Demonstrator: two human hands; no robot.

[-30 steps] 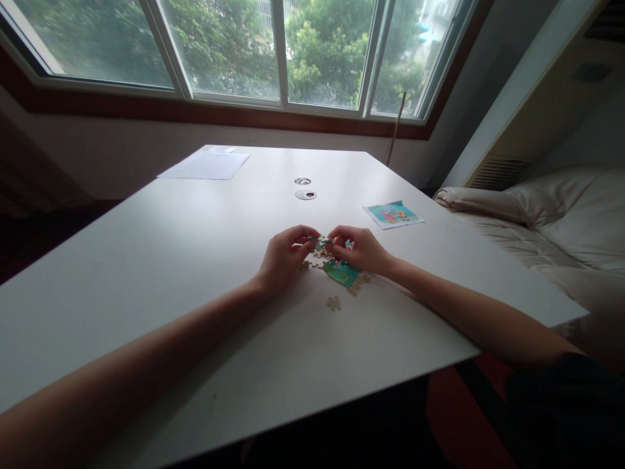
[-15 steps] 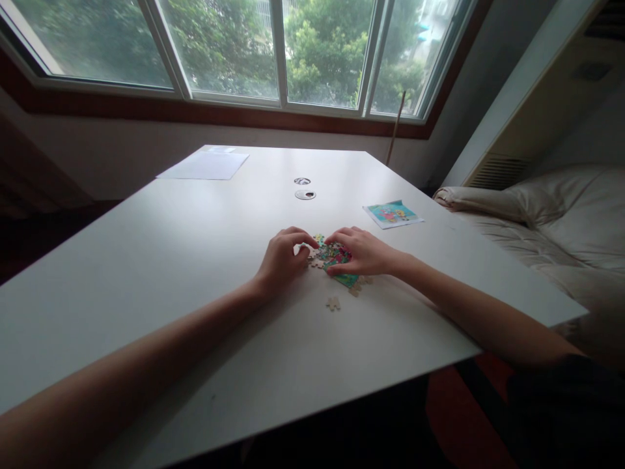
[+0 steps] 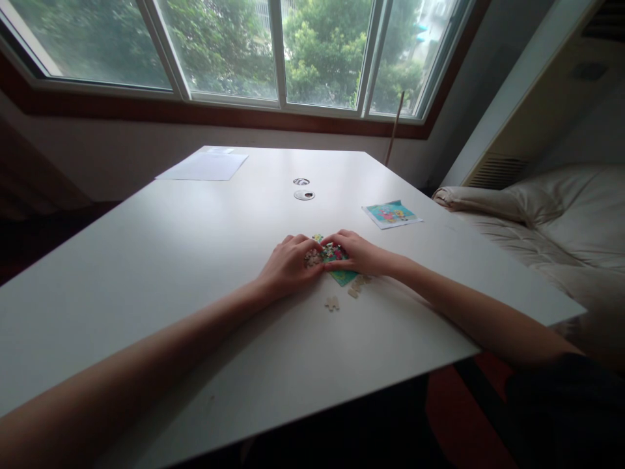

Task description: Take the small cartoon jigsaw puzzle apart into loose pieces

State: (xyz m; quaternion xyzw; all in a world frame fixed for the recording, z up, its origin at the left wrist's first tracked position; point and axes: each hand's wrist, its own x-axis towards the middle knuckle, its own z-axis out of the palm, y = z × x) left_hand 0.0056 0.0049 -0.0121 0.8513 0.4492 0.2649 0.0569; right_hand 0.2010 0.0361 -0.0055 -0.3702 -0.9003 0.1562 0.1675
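Several jigsaw puzzle pieces form a small heap on the white table, some coloured side up, some plain side up. My left hand curls round the heap's left side, its thumb and fingers closed about the plain pieces. From the right, my right hand arches over the coloured part, thumb and fingers bent round it. The fingertips of both hands meet or nearly meet at the middle. A green patch of puzzle shows below my right thumb. One loose plain piece lies nearer to me.
Beyond my right hand lies a small colourful picture sheet. Two round inserts sit in the tabletop farther back. White paper rests at the far left. A pale sofa stands right of the table, a window behind it.
My left hand has moved right and closed round the plain pieces, drawing them together. My right hand has shifted only slightly, and the gap between the hands has narrowed.
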